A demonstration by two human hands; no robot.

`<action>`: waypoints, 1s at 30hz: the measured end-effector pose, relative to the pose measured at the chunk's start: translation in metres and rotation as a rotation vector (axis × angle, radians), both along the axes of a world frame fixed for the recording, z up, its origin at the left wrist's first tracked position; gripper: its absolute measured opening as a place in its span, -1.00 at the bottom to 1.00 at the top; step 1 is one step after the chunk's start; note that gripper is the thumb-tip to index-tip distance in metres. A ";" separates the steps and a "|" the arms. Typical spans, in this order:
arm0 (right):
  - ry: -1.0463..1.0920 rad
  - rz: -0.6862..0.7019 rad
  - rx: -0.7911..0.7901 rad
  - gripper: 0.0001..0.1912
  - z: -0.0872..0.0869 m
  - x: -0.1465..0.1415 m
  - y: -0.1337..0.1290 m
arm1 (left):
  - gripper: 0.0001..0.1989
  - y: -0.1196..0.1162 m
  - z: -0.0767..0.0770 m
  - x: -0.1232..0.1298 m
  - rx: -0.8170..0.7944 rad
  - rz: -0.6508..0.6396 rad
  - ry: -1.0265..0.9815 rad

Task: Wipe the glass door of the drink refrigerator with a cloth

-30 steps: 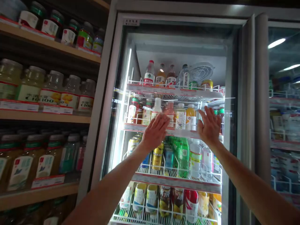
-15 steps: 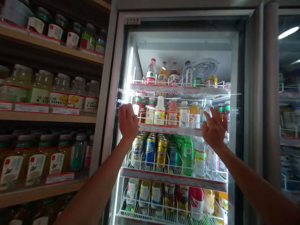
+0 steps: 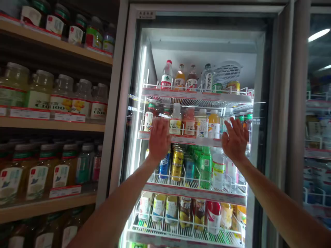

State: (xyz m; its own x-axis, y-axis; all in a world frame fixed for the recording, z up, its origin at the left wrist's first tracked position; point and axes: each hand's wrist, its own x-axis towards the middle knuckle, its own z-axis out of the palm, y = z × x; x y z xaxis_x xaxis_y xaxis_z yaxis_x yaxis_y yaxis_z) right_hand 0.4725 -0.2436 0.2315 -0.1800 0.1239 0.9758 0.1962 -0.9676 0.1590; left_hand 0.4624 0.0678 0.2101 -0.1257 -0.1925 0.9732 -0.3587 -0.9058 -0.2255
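Observation:
My left hand (image 3: 159, 141) is raised in front of a lit drinks fridge (image 3: 278, 103), its fingers pointing up and slightly blurred, holding nothing. It covers part of the second shelf, left of a white-capped bottle (image 3: 176, 120). To the right, my right hand (image 3: 235, 140) is also raised, fingers spread, with nothing in it. Behind that hand stands a clear bottle (image 3: 228, 117), partly hidden. Between the hands are a pink bottle (image 3: 189, 122), a tea bottle (image 3: 202, 124) and an orange juice bottle (image 3: 213, 124). Whether either hand touches the fridge glass I cannot tell.
Wooden shelves (image 3: 51, 124) with rows of bottles stand on the left. Gold cans (image 3: 177, 164) and green bottles (image 3: 205, 167) sit lower in the fridge, above a rack of more bottles (image 3: 185, 212). Another glass-fronted fridge (image 3: 318, 137) is at the right edge.
My left hand has moved right, from the fridge's left side to in front of the shelved bottles. My right hand stays nearly in place. The view has shifted slightly.

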 end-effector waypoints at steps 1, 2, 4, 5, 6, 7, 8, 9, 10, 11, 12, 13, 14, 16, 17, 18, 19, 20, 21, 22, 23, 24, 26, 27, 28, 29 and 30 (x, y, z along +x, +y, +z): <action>-0.001 -0.003 -0.006 -0.51 -0.001 0.000 -0.001 | -0.42 -0.007 -0.003 -0.001 0.110 -0.011 0.026; 0.003 -0.005 -0.012 -0.52 -0.001 0.000 -0.001 | -0.42 -0.013 -0.006 -0.001 0.200 -0.015 0.044; 0.013 -0.007 -0.015 -0.51 -0.003 -0.001 -0.001 | -0.42 -0.018 -0.009 -0.002 0.219 -0.011 0.037; 0.016 -0.009 -0.012 -0.51 -0.004 -0.001 -0.001 | -0.42 -0.018 -0.009 -0.002 0.146 -0.006 0.013; 0.019 -0.010 -0.004 -0.51 -0.005 -0.001 -0.001 | -0.42 -0.019 -0.008 -0.002 0.042 -0.003 -0.015; 0.021 -0.011 0.005 -0.51 -0.006 -0.002 0.000 | -0.41 -0.022 -0.008 -0.002 -0.047 -0.003 -0.039; 0.022 -0.011 0.014 -0.51 -0.006 -0.002 0.000 | -0.41 -0.026 -0.008 -0.001 -0.085 -0.006 -0.051; 0.023 -0.010 0.021 -0.51 -0.007 -0.002 0.000 | -0.41 -0.032 -0.009 -0.001 -0.054 -0.010 -0.050; 0.027 -0.007 0.023 -0.51 -0.007 -0.003 0.000 | -0.42 -0.038 -0.010 -0.002 0.026 -0.011 -0.037; 0.031 -0.005 0.021 -0.51 -0.007 -0.003 0.000 | -0.43 -0.041 -0.012 -0.002 0.121 -0.007 -0.016; 0.032 -0.005 0.017 -0.51 -0.008 -0.003 0.000 | -0.45 -0.042 -0.013 -0.002 0.196 0.000 0.008; 0.031 -0.008 0.012 -0.51 -0.009 -0.003 -0.001 | -0.46 -0.039 -0.012 -0.002 0.223 0.008 0.026; 0.030 -0.013 0.010 -0.51 -0.009 -0.003 -0.001 | -0.48 -0.032 -0.010 -0.002 0.192 0.014 0.035; 0.025 -0.027 0.013 -0.51 -0.011 -0.002 -0.001 | -0.49 -0.012 -0.003 -0.001 0.005 0.009 0.021; 0.024 -0.032 0.017 -0.51 -0.011 -0.002 -0.001 | -0.48 -0.004 0.000 0.000 -0.100 -0.003 -0.004; 0.021 -0.035 0.023 -0.51 -0.012 -0.001 -0.001 | -0.47 0.000 0.002 0.001 -0.172 -0.014 -0.024; 0.019 -0.036 0.027 -0.51 -0.012 -0.001 0.000 | -0.46 0.000 0.001 0.001 -0.192 -0.023 -0.036; 0.015 -0.033 0.029 -0.51 -0.013 -0.001 -0.001 | -0.45 -0.005 -0.002 0.000 -0.152 -0.029 -0.037; 0.010 -0.026 0.029 -0.52 -0.013 -0.001 -0.001 | -0.44 -0.011 -0.006 0.000 -0.063 -0.032 -0.028; 0.006 -0.017 0.026 -0.52 -0.014 -0.001 -0.001 | -0.44 -0.018 -0.011 -0.001 0.050 -0.031 -0.012; 0.006 -0.009 0.023 -0.52 -0.014 -0.001 -0.002 | -0.44 -0.023 -0.015 -0.001 0.146 -0.026 0.008; 0.007 -0.002 0.019 -0.52 -0.015 -0.001 -0.002 | -0.44 -0.023 -0.018 -0.001 0.199 -0.018 0.022; 0.016 0.004 0.018 -0.52 -0.017 -0.001 -0.002 | -0.44 -0.014 -0.018 -0.001 0.122 -0.002 0.016; 0.024 0.004 0.021 -0.51 -0.018 -0.001 -0.002 | -0.44 -0.007 -0.015 0.000 0.012 0.003 -0.004; 0.029 0.004 0.026 -0.50 -0.019 -0.001 -0.002 | -0.44 -0.001 -0.011 0.001 -0.110 0.006 -0.030; 0.032 0.005 0.029 -0.50 -0.020 -0.001 -0.001 | -0.44 0.002 -0.008 0.001 -0.207 0.006 -0.050; 0.032 0.006 0.030 -0.49 -0.021 -0.001 -0.001 | -0.44 0.001 -0.006 0.002 -0.252 0.002 -0.055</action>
State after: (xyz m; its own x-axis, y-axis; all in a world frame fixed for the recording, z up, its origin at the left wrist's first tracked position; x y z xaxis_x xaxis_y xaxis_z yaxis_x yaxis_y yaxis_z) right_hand 0.4718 -0.2447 0.2104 -0.1495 0.0935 0.9843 0.2066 -0.9706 0.1236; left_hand 0.4640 0.0687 0.2043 -0.1795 0.0551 0.9822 -0.3504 -0.9365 -0.0115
